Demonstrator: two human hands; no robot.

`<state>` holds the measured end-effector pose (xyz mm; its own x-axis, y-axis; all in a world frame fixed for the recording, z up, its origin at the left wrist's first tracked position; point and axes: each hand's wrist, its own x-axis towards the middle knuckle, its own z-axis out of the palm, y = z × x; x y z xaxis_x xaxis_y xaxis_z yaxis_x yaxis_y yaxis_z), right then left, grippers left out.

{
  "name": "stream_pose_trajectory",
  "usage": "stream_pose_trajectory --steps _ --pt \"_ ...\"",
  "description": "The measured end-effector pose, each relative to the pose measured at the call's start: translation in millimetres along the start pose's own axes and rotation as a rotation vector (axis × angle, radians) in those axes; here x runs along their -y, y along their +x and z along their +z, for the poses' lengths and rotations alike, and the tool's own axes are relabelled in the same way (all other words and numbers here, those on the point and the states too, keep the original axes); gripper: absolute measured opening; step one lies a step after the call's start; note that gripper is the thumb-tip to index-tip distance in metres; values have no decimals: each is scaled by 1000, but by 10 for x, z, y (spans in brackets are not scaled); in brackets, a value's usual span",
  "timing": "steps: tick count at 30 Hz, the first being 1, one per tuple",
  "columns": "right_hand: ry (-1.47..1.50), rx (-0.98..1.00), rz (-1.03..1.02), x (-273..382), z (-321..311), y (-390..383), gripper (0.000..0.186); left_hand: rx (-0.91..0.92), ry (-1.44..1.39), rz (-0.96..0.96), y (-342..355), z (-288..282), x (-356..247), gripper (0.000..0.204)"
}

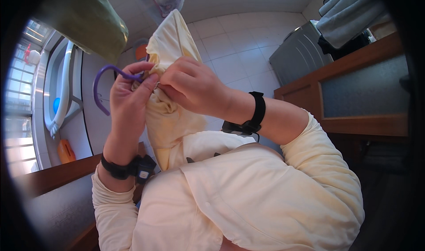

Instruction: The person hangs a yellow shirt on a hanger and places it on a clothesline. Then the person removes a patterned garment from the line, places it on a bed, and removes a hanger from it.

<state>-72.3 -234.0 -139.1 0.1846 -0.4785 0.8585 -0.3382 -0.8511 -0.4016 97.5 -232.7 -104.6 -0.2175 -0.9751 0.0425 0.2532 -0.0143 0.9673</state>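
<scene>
- Left hand [127, 91], with a black strap [119, 169] at its wrist, is closed on bunched cloth; the neck of the purple hanger [94, 86] lies between its thumb and forefinger, the hook curving out to the left.
- Right hand [192, 83], wearing a similar strap [258, 109], has its fingers curled and pinched at the cloth just beside the left thumb; what its fingertips hold exactly is hidden.
- Between and below both hands hangs the pale yellow garment [172, 124], gathered where the fingers meet, with one pointed part rising beyond them and the rest falling toward the person's body.
- Probably the left grip steadies hanger and cloth together, so that the right fingertips can deal with a small spot near the hook; holding the bundle up in front of the chest seems to put that spot within easy sight.
- Farther right, a wooden door [301, 100] with a frosted pane stands beyond the right forearm; past it are a grey appliance [297, 51] and a hanging grey towel [354, 18].
- Farther left, green cloth [95, 27] hangs near a white tub [65, 91], with an orange object [66, 151] below it and a bright window [20, 113] behind.
- Pale floor tiles [239, 47] spread out beyond the garment.
</scene>
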Motion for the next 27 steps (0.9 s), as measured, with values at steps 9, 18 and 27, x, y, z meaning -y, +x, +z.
stream_pose_trajectory --steps 9,18,27 --pt "230 128 372 -72 -15 -74 17 34 -14 -9 20 -67 -68 24" --pt "367 228 342 -75 109 -442 15 -62 -36 37 111 -170 -341 34" --pt "43 -7 17 -16 72 -255 26 -53 55 144 99 -287 -387 34"
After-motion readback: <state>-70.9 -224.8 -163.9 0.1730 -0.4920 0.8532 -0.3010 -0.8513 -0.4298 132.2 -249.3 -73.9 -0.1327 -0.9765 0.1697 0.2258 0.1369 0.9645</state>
